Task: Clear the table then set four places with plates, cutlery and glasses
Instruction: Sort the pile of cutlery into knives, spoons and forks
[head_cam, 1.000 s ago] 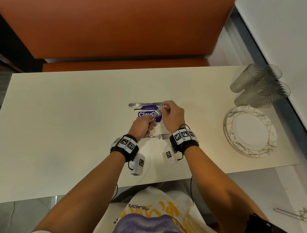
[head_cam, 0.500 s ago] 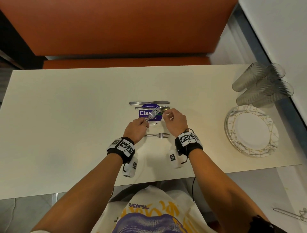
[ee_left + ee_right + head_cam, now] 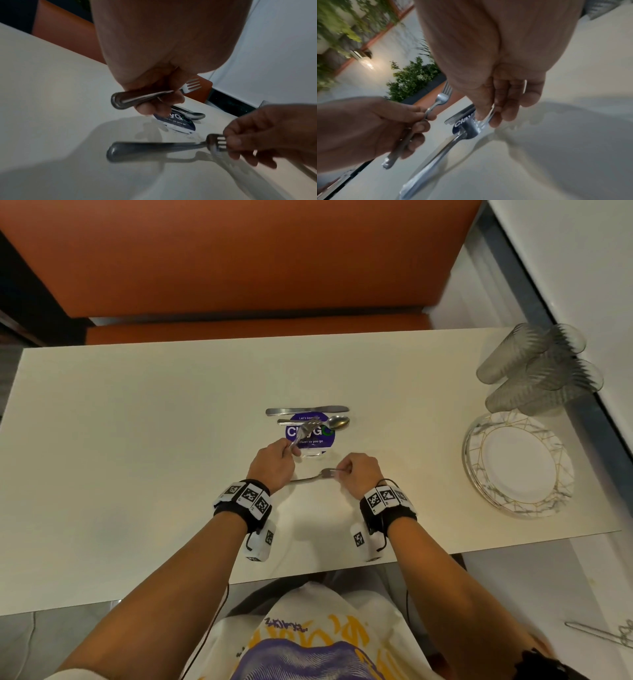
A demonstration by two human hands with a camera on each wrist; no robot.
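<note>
Forks occupy both hands at the table's (image 3: 102, 440) centre: the left hand (image 3: 272, 462) grips a raised fork (image 3: 303, 433) by its handle. The right hand (image 3: 359, 474) pinches the tines of a second fork (image 3: 313, 477), near the front edge.

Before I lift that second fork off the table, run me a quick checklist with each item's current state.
1. Left hand grips first fork by the handle: ok.
2. Right hand pinches second fork at the tines: ok.
3. Second fork off the table: cannot tell; its handle looks low.
4. Knife and spoon lie apart from both hands: ok.
5. Plates and glasses at the right edge, out of the way: ok.
</note>
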